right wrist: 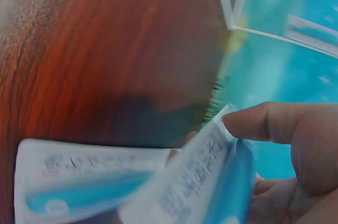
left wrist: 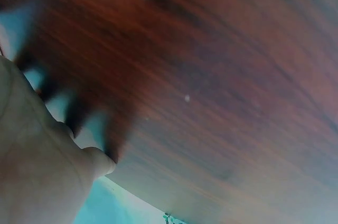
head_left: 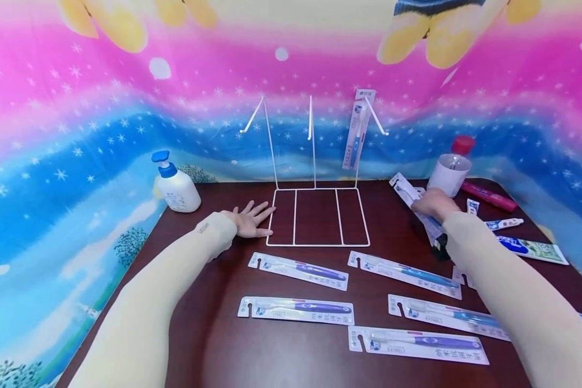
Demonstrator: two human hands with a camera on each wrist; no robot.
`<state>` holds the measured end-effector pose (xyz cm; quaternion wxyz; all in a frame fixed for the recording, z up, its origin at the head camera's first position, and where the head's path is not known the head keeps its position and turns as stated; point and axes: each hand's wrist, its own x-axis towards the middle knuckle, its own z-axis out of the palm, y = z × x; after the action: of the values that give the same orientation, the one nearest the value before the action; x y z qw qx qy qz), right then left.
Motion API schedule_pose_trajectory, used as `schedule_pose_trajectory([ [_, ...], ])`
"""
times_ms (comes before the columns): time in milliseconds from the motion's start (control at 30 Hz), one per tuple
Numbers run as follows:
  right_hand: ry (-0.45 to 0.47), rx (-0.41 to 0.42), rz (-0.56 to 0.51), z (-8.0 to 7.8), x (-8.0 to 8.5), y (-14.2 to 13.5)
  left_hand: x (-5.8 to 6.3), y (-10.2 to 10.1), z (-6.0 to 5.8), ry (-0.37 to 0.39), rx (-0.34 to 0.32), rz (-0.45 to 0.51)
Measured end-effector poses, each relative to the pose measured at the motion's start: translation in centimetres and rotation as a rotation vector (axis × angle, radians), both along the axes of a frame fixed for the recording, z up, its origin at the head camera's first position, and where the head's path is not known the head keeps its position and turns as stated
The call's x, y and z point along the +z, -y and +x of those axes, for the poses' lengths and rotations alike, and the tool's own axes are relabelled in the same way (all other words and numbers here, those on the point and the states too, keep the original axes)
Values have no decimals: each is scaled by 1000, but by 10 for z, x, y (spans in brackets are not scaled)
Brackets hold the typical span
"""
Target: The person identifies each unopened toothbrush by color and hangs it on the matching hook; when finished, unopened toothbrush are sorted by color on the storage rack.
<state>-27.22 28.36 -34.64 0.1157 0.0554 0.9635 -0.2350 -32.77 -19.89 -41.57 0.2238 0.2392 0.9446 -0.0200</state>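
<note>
My left hand (head_left: 250, 220) lies with fingers spread on the table, its fingertips at the left rod of a white wire display rack (head_left: 315, 245). In the left wrist view that hand (left wrist: 47, 150) shows at the left edge. Over at the right, my right hand (head_left: 435, 203) pinches a blue-handled toothbrush in its blister pack (right wrist: 198, 182) between thumb and fingers, tilted up. Another blue-handled packaged toothbrush (right wrist: 90, 182) lies beneath it in the right wrist view. One packaged toothbrush (head_left: 356, 129) hangs from the rack's right hook; the left and middle hooks carry nothing.
Several packaged toothbrushes, such as a purple-handled one (head_left: 417, 345), lie on the table's near half. A pump bottle (head_left: 178, 188) stands back left. A red-capped bottle (head_left: 450, 175) and toothpaste tubes (head_left: 533, 249) are at right. Patterned cloth (head_left: 199, 129) hangs behind the table.
</note>
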Motion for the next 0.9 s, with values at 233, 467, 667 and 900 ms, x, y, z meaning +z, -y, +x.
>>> schedule_pose_trajectory([
  [233,-94,-112,-251,36,29,-13,8,-2,4,-18,-31,-27],
  [467,-270,-93,-330,77,60,-2,12,-2,12,-43,-52,-8],
  [667,-374,-19,-378,107,74,20,0,1,6,-37,-48,-8],
  [900,-435,-1,-404,124,80,50,0,2,2,-25,-37,1],
])
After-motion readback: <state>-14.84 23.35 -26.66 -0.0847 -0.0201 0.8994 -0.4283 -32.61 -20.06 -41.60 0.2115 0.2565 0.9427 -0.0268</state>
